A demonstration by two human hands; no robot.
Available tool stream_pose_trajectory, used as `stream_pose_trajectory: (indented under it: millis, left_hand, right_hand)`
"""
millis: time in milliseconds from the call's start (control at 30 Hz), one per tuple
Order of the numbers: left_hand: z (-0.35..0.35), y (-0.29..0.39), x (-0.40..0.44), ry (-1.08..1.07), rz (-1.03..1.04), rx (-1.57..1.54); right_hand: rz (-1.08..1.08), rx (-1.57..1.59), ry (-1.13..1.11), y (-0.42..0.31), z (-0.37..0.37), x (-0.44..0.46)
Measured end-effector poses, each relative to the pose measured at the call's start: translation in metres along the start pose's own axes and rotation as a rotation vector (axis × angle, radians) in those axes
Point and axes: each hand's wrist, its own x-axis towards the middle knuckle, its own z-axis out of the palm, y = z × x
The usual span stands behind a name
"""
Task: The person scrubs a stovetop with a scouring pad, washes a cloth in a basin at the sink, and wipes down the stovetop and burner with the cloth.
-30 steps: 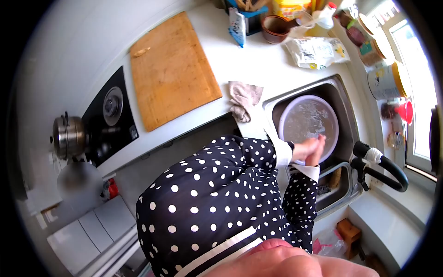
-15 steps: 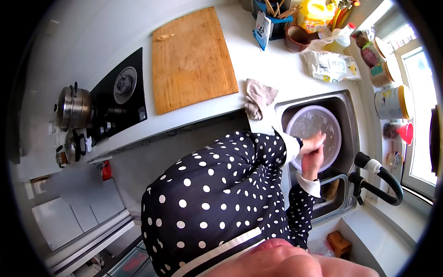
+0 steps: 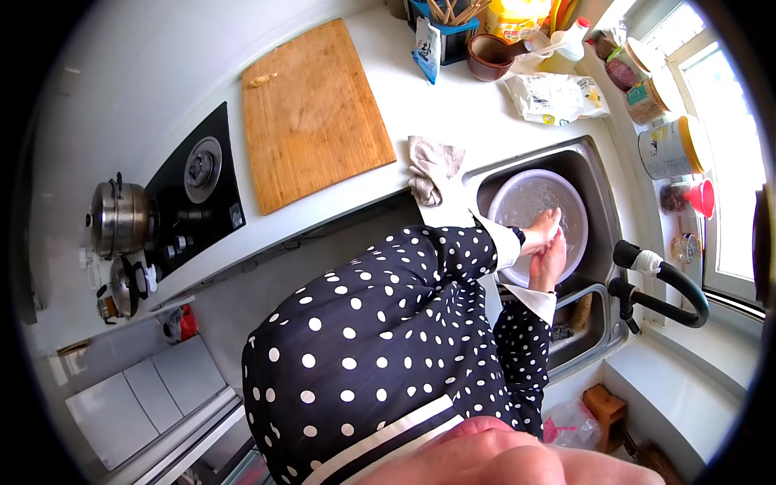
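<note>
My left hand point(image 3: 542, 229) is over the pale round basin point(image 3: 572, 205), its fingers stretched out and nothing visible in it. Just below, my right hand point(image 3: 549, 259) touches it, with fingers extended and no object showing in its palm. Cloudy water with foam point(image 3: 529, 196) lies in the basin beneath both hands. The basin stands in the metal sink point(image 3: 599, 179). A crumpled greyish cloth point(image 3: 435, 168) lies at the counter's edge, left of the sink.
A black faucet point(image 3: 681, 284) arches right of the smaller basin. The wooden board point(image 3: 315, 113) lies beside the stove point(image 3: 218, 206); a steel pot point(image 3: 118, 221) stands farther left. A white packet point(image 3: 556, 98) and brown mortar point(image 3: 488, 58) are behind the sink. Jars point(image 3: 669, 149) line the windowsill.
The view has shifted. My hands have changed position against each other over the basin; the left fingers now stretch out past the right hand.
</note>
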Motion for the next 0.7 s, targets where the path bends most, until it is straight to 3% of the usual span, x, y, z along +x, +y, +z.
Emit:
stream_pose_trajectory:
  millis: [100, 233, 400, 500, 600, 700]
  left_hand:
    - [-0.003, 0.009, -0.02, -0.071, 0.123, 0.112]
    - [-0.004, 0.019, -0.05, -0.177, 0.493, 0.401]
    - [-0.01, 0.028, -0.07, -0.296, 0.848, 0.626]
    - [-0.017, 0.032, -0.072, -0.349, 0.916, 0.666]
    - [-0.026, 0.029, -0.07, -0.376, 0.852, 0.596]
    - [-0.026, 0.024, -0.061, -0.48, 0.943, 0.674]
  right_hand:
    - [0.088, 0.046, 0.114, 0.011, -0.024, 0.014]
    - [0.169, 0.161, 0.162, 0.006, -0.023, 0.017]
    - [0.161, 0.237, 0.034, 0.01, -0.044, 0.02]
    - [0.092, 0.242, -0.104, 0.027, -0.058, 0.018]
    - [0.107, 0.267, -0.103, 0.034, -0.052, 0.012]
    - [0.128, 0.224, -0.094, 0.032, -0.045, 0.008]
